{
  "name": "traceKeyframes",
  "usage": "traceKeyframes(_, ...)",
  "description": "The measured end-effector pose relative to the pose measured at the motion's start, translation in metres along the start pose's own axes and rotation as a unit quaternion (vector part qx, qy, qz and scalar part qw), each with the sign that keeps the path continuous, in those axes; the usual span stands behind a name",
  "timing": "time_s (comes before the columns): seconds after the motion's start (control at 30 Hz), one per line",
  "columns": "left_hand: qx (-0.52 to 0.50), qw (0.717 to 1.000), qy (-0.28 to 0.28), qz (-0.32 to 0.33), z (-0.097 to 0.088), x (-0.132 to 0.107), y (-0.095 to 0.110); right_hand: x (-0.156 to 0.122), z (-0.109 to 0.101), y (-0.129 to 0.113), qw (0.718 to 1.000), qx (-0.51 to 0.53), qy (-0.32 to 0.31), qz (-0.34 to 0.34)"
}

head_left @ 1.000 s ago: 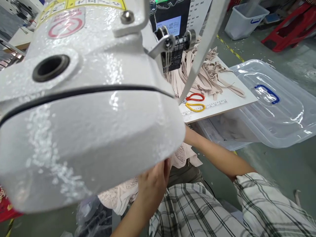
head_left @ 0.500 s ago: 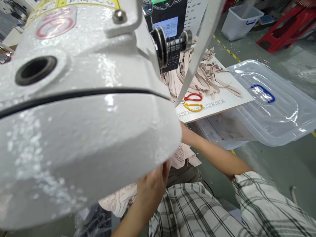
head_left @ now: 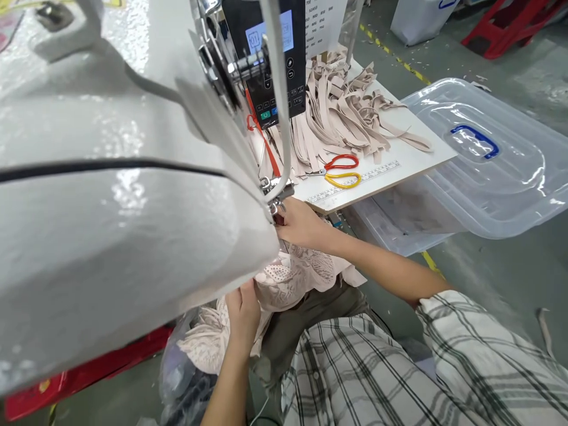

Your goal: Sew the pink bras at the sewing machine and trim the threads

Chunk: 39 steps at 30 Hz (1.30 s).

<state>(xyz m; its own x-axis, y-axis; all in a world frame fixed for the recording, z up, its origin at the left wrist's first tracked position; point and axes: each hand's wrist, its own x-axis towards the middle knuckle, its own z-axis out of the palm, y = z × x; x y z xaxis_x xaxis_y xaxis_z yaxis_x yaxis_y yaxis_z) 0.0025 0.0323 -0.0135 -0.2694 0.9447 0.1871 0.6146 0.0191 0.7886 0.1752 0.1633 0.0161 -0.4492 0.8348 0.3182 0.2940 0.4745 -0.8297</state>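
Pale pink lace fabric [head_left: 306, 272] hangs over my lap beneath the white sewing machine [head_left: 133, 236]. My left hand [head_left: 243, 310] pinches its near edge, fingertips partly hidden by the machine head. On the far side, close to the needle area [head_left: 277, 204], my right hand [head_left: 306, 228] has its thumb and fingers closed on the fabric; the tips are partly covered. More gathered lace [head_left: 206, 340] droops to the left of my left wrist.
Right of the machine, a white board [head_left: 421, 157] bears beige strips [head_left: 341, 112], scissors [head_left: 341, 171] and a printed ruler [head_left: 377, 174]. A control panel [head_left: 270, 65] stands behind. A clear lidded bin [head_left: 497, 189] is at right, a red stool [head_left: 510, 29] beyond.
My view has shifted, so the machine head sits further left and both hands show more. My left hand now appears further left, and my right hand has come into sight near the needle.
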Motion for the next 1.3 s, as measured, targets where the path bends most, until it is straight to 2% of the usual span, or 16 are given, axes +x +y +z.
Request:
traceKeyframes(0.07, -0.013, 0.999, -0.019, -0.035, -0.001, 0.003, 0.002, 0.000, 0.000, 0.000, 1.000, 0.005, -0.002, 0.004)
traceKeyframes(0.17, -0.022, 0.998, -0.028, -0.054, -0.004, 0.004, 0.009, -0.001, -0.001, 0.001, 1.000, 0.019, 0.001, -0.001)
traceKeyframes(0.37, -0.022, 0.999, 0.025, -0.035, -0.004, 0.002, 0.024, -0.001, -0.003, 0.004, 1.000, 0.010, 0.007, -0.016)
traceKeyframes(0.6, -0.009, 0.999, 0.023, -0.035, -0.005, 0.002, 0.026, -0.002, -0.002, 0.007, 0.999, 0.008, 0.011, -0.031)
traceKeyframes(0.8, -0.009, 0.999, -0.002, -0.031, -0.006, 0.003, 0.028, -0.004, -0.004, 0.009, 0.998, 0.039, 0.019, -0.041)
traceKeyframes(1.0, -0.028, 0.998, -0.020, -0.054, -0.007, 0.009, 0.024, -0.005, -0.003, 0.002, 0.998, 0.062, 0.028, -0.012)
traceKeyframes(1.07, -0.059, 0.993, -0.058, -0.085, -0.010, 0.013, 0.024, -0.006, -0.001, 0.000, 0.996, 0.078, 0.039, 0.004)
traceKeyframes(1.1, -0.092, 0.984, -0.102, -0.117, -0.011, 0.013, 0.025, -0.008, 0.000, -0.002, 0.995, 0.089, 0.044, 0.012)
traceKeyframes(1.17, -0.179, 0.938, -0.220, -0.198, -0.011, 0.007, 0.029, -0.012, -0.002, -0.006, 0.992, 0.110, 0.045, 0.031)
traceKeyframes(1.23, -0.265, 0.869, -0.324, -0.266, -0.004, -0.008, 0.033, -0.020, -0.010, -0.012, 0.989, 0.135, 0.024, 0.048)
traceKeyframes(1.3, -0.339, 0.804, -0.392, -0.293, 0.012, -0.031, 0.036, -0.031, -0.022, -0.021, 0.983, 0.170, -0.023, 0.062)
